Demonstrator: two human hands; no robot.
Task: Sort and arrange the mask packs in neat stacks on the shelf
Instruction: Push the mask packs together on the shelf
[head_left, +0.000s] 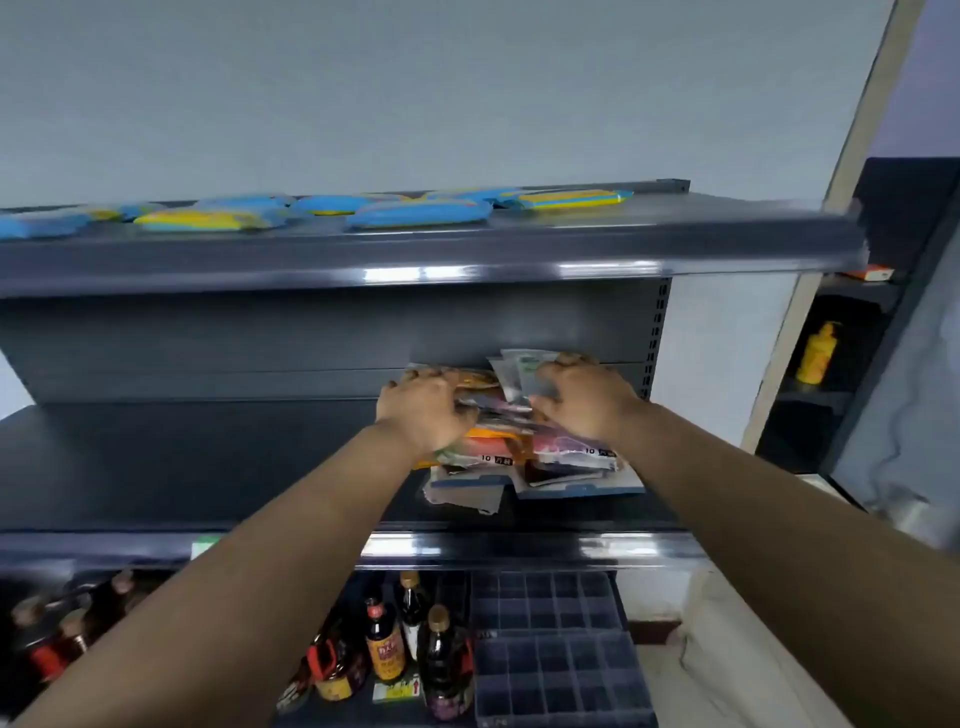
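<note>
Mask packs (519, 441) partly hidden under both hands, bottle (31, 654) blurred, cut off at left edge

A dark metal shelf unit (332, 467) carries a loose heap of mask packs (524, 457) on its middle board. Above this heap, the top board holds blue-and-yellow packets (415, 213). Below it stand dark sauce bottles (384, 644) beside grid trays (550, 649).

A: Wall (415, 93) behind the unit?
B: Plain pale grey, evenly lit. Dark metal shelving (467, 260), glossy front edges catching highlights.
A: Right side?
B: Beige upright strip (810, 291), then a dark side rack (852, 364).
</note>
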